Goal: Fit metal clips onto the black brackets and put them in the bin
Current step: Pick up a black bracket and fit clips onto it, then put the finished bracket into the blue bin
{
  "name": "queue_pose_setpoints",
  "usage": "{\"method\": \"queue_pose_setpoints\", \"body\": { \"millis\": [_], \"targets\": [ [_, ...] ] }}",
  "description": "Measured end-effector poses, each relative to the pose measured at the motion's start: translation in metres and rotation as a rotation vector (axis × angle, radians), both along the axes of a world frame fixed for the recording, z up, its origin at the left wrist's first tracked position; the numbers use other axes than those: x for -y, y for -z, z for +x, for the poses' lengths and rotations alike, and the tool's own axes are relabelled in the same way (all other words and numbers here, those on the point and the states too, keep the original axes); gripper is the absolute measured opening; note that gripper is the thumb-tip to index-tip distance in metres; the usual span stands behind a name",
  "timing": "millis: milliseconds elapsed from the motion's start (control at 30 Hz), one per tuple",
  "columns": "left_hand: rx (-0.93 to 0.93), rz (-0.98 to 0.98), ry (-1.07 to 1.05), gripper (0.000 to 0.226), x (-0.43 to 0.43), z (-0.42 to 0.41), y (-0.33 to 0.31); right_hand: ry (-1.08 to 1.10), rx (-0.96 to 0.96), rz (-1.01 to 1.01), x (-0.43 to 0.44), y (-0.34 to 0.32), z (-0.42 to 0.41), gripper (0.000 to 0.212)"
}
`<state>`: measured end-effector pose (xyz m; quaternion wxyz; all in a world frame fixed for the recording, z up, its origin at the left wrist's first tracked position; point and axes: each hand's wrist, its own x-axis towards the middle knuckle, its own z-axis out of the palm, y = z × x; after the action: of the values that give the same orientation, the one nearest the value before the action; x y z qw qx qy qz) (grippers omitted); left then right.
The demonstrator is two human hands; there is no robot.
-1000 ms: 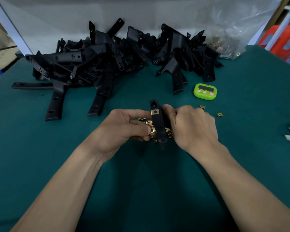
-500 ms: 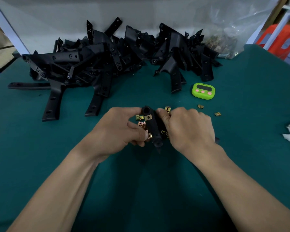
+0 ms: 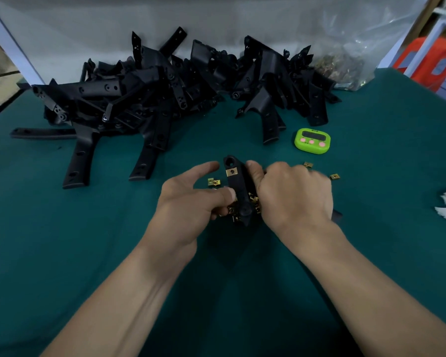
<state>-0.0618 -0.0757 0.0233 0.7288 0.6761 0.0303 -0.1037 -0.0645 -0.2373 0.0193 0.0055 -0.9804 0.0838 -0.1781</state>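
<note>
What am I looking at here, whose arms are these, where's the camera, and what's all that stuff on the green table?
There is no machine here. A person works with bare hands, and the one picture comes from a camera worn on their head, looking down. The right hand grips a black bracket that already carries one brass-coloured metal clip. The left hand steadies it with the thumb, index finger lifted. On the green cloth lie loose clips, a pile of brackets, a green timer and a clear bag that seems to hold more clips. No bin shows.
</note>
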Motion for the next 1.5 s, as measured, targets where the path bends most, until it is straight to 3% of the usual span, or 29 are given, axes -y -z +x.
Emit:
{"method": "queue_pose_setpoints", "body": {
  "millis": [133, 267, 433, 600, 833, 1033, 1133, 1200, 1233, 1300, 1400, 1500],
  "targets": [
    [0.001, -0.069, -0.05, 0.051, 0.013, -0.007, 0.003, 0.047, -0.033, 0.123, 0.007, 0.001, 0.001, 0.059],
    [-0.12, -0.223, 0.023, 0.032, 0.014, -0.004, 0.002, 0.097, -0.043, 0.194, 0.011, -0.004, 0.003, 0.062],
    [-0.145, -0.383, 0.278, 0.051, -0.006, 0.004, -0.001, 0.094, -0.055, 0.273, 0.013, -0.007, 0.005, 0.071],
    [-0.211, -0.47, 0.299, 0.054, -0.001, 0.002, 0.003, 0.073, -0.088, 0.288, 0.005, -0.007, -0.002, 0.074],
    [-0.07, -0.235, 0.209, 0.046, 0.0, 0.002, 0.003, 0.08, -0.106, 0.281, 0.0, 0.0, -0.001, 0.07],
    [0.111, -0.087, 0.081, 0.017, 0.014, -0.006, 0.001, 0.15, -0.018, 0.43, 0.007, -0.003, 0.007, 0.071],
    [0.214, 0.002, -0.043, 0.017, 0.021, -0.003, -0.004, 0.013, -0.025, 0.552, 0.015, -0.013, -0.004, 0.053],
    [0.154, -0.067, -0.132, 0.021, 0.028, 0.0, -0.01, -0.115, -0.182, 0.715, 0.03, -0.02, -0.018, 0.015],
    [0.106, -0.108, -0.146, 0.021, 0.034, 0.001, -0.013, -0.143, -0.264, 0.862, 0.04, -0.022, -0.027, 0.014],
    [0.053, -0.106, -0.122, 0.019, 0.056, 0.0, -0.017, -0.148, -0.331, 1.177, 0.065, -0.024, -0.05, 0.033],
    [0.186, 0.12, -0.037, 0.015, 0.109, -0.003, -0.021, -0.037, -0.204, 1.384, 0.101, -0.042, -0.084, 0.035],
    [0.325, 0.218, 0.242, 0.021, 0.17, -0.017, -0.039, 0.082, -0.04, 1.519, 0.143, -0.059, -0.122, 0.041]
  ]
}}
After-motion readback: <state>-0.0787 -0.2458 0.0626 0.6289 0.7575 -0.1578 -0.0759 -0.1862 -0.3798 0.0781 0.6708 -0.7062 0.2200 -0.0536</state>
